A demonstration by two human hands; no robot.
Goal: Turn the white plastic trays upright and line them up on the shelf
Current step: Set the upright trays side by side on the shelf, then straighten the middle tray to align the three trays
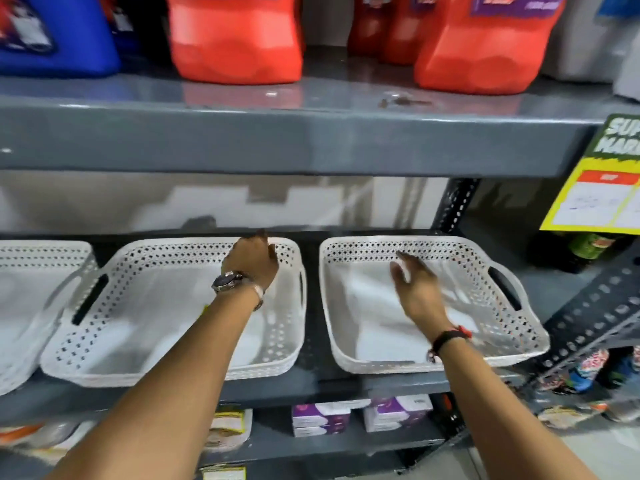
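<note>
White trays with diamond-perforated walls on dark grey shelf; red jugs and blue jug above; yellow-green price sign.

At nine o'clock, a third white tray runs off the frame's edge; the left hand's fingertips vanish behind the middle tray's far rim.

Both bare forearms reached forward and up from the bottom of the view, well apart. The left hand was turned back-up with its fingers curled downward at the far end, and a wristwatch sat on that wrist. The right hand was held flat and loose, fingers spread and blurred, with a dark cord bracelet round its wrist.
</note>
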